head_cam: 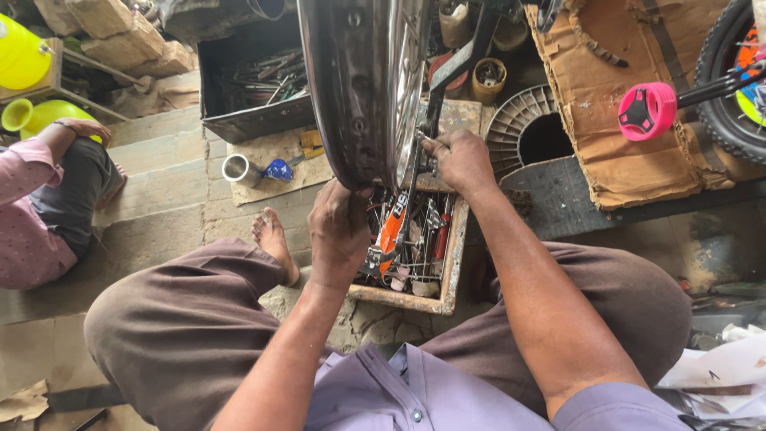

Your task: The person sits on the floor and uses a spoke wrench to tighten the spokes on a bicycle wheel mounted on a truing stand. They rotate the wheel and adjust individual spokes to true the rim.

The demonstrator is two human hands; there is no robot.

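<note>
Fingers of the left hand curl up onto the lower edge of a bare metal wheel rim, closed against its dull grey outer band. The right hand is clenched on the other side of the rim, its fingers wrapped around a small dark tool at the spokes; the exact tool cannot be made out. The rim stands upright on edge between the two hands, rising out of the top of the frame, directly above a shallow wooden tool tray on the stone floor.

The tray holds a tangle of spokes, spanners and an orange-handled tool, and sits between the seated person's spread knees in brown trousers. A bare foot rests just off the tray's left side. Beyond it on the floor lie a steel cup and a dark metal box of tools. Torn cardboard covers the floor at upper right, where a pink wheel hub and a small black tyre show. At the left edge another person in a pink sleeve sits nearby.
</note>
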